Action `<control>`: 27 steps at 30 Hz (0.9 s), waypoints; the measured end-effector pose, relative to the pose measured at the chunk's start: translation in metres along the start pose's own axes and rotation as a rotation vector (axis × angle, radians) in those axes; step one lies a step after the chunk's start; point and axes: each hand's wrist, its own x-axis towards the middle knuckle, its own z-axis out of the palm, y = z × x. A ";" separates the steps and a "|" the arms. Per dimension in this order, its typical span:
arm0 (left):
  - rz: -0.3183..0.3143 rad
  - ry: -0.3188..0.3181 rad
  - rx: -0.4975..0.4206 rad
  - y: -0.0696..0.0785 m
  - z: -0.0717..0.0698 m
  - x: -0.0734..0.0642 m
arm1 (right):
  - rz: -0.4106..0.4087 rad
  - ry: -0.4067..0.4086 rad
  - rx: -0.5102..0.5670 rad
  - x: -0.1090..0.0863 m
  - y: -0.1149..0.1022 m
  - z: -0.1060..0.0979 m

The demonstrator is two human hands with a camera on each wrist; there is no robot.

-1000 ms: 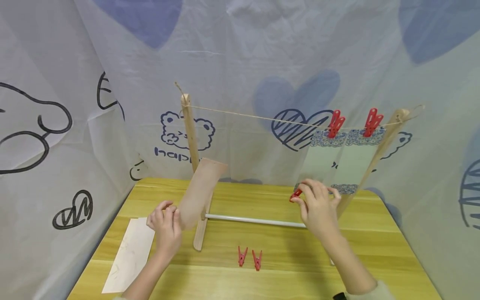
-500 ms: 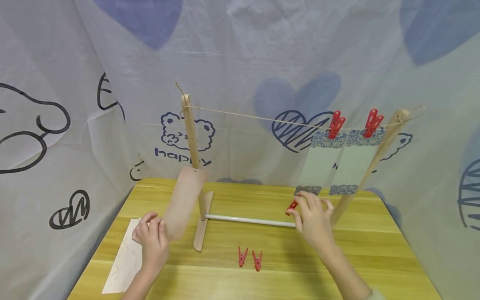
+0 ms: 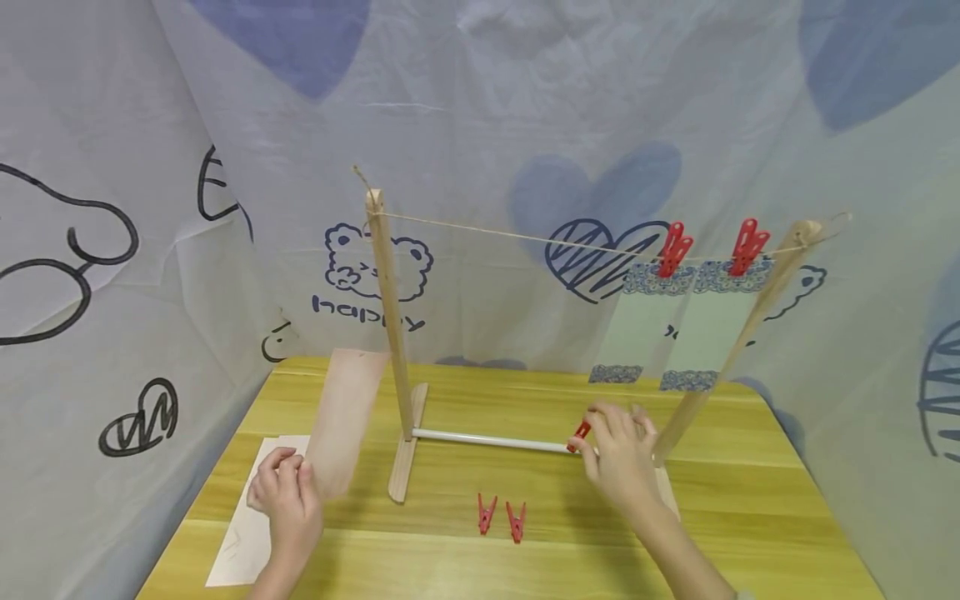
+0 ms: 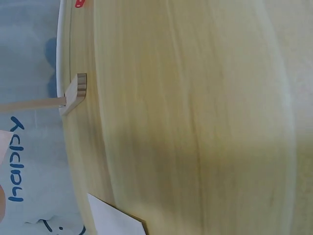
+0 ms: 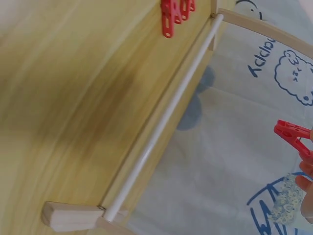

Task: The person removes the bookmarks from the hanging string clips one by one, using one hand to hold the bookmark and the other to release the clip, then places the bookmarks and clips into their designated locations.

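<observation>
In the head view my left hand (image 3: pixel 288 492) holds a plain pale pink paper strip (image 3: pixel 348 417) near its lower left edge. The strip tilts up beside the left post, over the table. A red clothespin (image 3: pixel 578 435) is pinched between the thumb and fingers of my right hand (image 3: pixel 622 454), in front of the white rod (image 3: pixel 487 439). The right wrist view catches that clothespin (image 5: pixel 292 132) at its right edge. Two strips with blue lace-pattern ends, a left one (image 3: pixel 648 321) and a right one (image 3: pixel 708 333), hang from the string (image 3: pixel 495 231) by red clothespins.
The string runs between a left wooden post (image 3: pixel 390 308) and a right wooden post (image 3: pixel 772 287). Two more red clothespins, one here (image 3: pixel 486 513) and its neighbour (image 3: pixel 516 522), lie on the table. Pale strips (image 3: pixel 243 533) lie at the left. A printed cloth surrounds the table.
My left hand has moved left and down, carrying the paper strip away from the left post. My right hand has lowered slightly with the clothespin. The hanging strips stay put.
</observation>
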 end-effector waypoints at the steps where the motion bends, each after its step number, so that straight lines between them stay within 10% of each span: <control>1: -0.006 -0.001 0.005 -0.001 -0.001 -0.002 | 0.005 -0.011 -0.003 -0.002 0.000 0.001; 27: -0.206 -0.121 0.133 -0.029 -0.025 -0.041 | 0.101 -0.251 -0.030 -0.051 -0.007 0.035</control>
